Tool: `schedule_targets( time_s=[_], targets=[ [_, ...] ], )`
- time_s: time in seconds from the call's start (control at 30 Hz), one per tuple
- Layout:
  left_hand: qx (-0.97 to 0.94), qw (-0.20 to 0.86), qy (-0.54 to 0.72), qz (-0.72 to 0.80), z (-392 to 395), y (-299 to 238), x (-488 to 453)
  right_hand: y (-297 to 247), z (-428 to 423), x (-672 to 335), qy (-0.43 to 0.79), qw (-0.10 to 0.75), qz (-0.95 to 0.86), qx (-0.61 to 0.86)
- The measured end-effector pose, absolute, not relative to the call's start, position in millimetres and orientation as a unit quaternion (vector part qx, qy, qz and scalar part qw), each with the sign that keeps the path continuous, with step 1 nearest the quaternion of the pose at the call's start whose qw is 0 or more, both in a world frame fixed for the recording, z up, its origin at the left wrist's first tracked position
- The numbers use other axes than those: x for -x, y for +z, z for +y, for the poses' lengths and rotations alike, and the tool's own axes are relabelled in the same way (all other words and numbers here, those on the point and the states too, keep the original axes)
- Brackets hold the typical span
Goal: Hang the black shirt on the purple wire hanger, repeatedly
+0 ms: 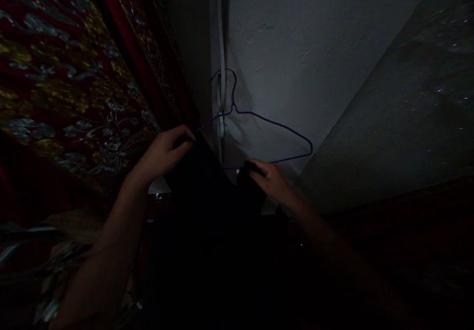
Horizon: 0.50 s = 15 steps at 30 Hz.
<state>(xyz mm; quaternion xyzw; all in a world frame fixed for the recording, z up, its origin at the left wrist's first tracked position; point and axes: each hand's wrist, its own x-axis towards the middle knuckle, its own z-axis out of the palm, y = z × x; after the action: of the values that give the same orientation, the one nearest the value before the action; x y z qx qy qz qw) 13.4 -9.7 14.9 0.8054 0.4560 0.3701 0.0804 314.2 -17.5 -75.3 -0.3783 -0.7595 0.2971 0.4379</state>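
Observation:
A purple clothes hanger [274,121] hangs by its hook in front of the pale wall. Its left end runs into a black garment [207,182], whose lower part is lost in the dark. My left hand [166,150] pinches the garment's edge at that end of the hanger. Lower and to the right, my right hand [268,174] grips a bunched fold of the same cloth beside the hanger's bottom bar. The right arm of the hanger is bare. A small white spot, perhaps a label, shows near my right fingers.
A white cord or strip [222,34] runs down the wall [296,39] past the hook. Red cloth with gold and silver patterns [70,73] covers the left side. A shiny greyish sheet [400,108] stands at right. Indistinct clutter [55,275] lies at lower left.

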Motion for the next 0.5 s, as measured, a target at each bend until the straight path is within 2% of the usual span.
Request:
schedule_targets(
  time_s=[0.13,0.3,0.37,0.5],
  targets=[
    [-0.829,0.060,0.365,0.420,2.1,13.7,-20.9,-72.2,-23.3,-321.3,0.222,0.453,-0.760,0.409],
    [-0.815,0.030,0.367,0.447,3.9,8.2,-10.3,-55.9,-10.0,-371.0,0.022,0.611,-0.602,0.513],
    [-0.813,0.007,0.366,0.454,2.8,11.5,-6.4,-47.6,1.4,-395.7,0.039,0.599,-0.607,0.521],
    [-0.787,-0.043,0.392,0.474,6.3,15.8,2.6,-28.9,19.3,-424.9,0.234,0.507,-0.667,0.493]
  ],
)
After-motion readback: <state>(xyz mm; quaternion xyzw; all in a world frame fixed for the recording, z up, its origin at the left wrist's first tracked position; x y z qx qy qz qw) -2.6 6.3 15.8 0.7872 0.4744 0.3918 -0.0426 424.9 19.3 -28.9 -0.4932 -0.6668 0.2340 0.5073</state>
